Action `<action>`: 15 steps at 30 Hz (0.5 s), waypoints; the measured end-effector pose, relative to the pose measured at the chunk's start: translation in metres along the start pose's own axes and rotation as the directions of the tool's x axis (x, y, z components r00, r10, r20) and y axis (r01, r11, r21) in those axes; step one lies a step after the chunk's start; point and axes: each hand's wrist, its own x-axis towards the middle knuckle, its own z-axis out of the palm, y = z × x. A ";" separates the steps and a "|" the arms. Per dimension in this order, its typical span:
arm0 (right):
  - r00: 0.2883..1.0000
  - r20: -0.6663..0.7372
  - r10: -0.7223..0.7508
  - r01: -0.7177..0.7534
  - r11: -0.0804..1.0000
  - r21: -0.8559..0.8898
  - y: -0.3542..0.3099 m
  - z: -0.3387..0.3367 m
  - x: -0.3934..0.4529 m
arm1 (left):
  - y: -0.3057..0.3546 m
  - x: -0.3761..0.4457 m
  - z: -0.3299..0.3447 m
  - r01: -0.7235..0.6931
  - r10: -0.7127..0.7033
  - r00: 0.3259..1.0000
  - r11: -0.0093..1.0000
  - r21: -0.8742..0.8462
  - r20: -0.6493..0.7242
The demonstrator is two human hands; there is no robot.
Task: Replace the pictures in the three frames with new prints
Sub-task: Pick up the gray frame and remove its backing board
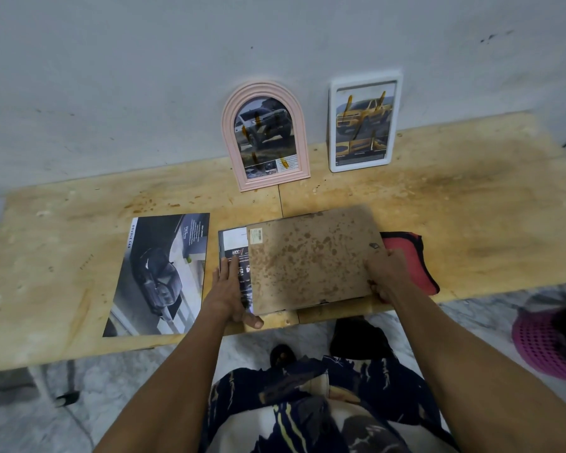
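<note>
We have the brown backing board (311, 259) lying flat on the worktop (455, 204), its long axis running between our hands: right hand (386, 273) fingers closed on its right edge, left hand (231, 289) fingers spread flat on the print (234, 256) peeking out just leftward.

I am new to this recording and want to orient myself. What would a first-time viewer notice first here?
Probably the stained brown backing board at the table's near edge, held by the left hand and right hand, with a print showing from under its left side. Next, the pink arched frame and white frame leaning on the wall, and a loose car print at left.
</note>
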 end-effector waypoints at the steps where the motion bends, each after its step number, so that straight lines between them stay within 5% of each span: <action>1: 1.000 -0.021 -0.007 0.007 1.000 0.006 0.004 0.001 0.000 | 0.000 -0.001 0.000 -0.005 0.005 1.000 1.000 -0.015 0.009; 15: 0.985 -0.145 -0.095 0.101 0.994 0.030 0.016 -0.003 -0.011 | 0.009 0.000 0.001 0.017 -0.012 1.000 0.973 0.229 -0.021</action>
